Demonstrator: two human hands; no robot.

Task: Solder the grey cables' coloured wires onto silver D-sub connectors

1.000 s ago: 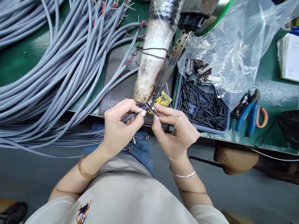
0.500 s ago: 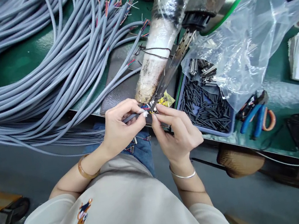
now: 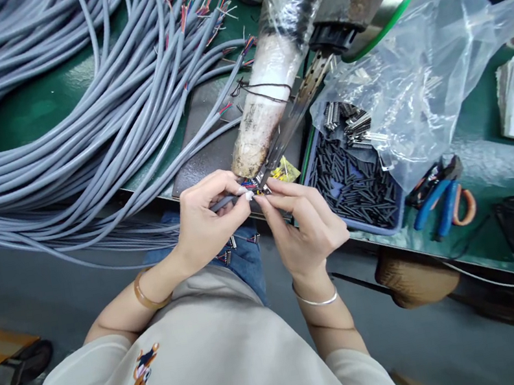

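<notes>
My left hand (image 3: 206, 219) is closed in a pinch on a grey cable (image 3: 222, 203), close to its stripped end. Thin coloured wires (image 3: 248, 184) fan out past the fingertips. Across from it, my right hand (image 3: 305, 224) pinches a small metal pin connector (image 3: 264, 187) between thumb and fingers, partly hidden by them. The thumbs of both hands nearly meet. Directly over the connector comes the dark tip of a soldering iron (image 3: 284, 135), slanting down from the upper right. Beside the iron, a white wrapped tube (image 3: 252, 134) ends just above the wires.
Bundled grey cables (image 3: 95, 140) cover the left of the green bench. On the right stand a blue bin (image 3: 397, 221) of short black sleeves, a clear plastic bag (image 3: 420, 80) over metal connectors, and blue-handled pliers (image 3: 447, 207). A green-rimmed reel (image 3: 403, 4) hangs above.
My right thumb has shifted slightly left, closer to my left thumb. The left hand and the cable have hardly moved.
</notes>
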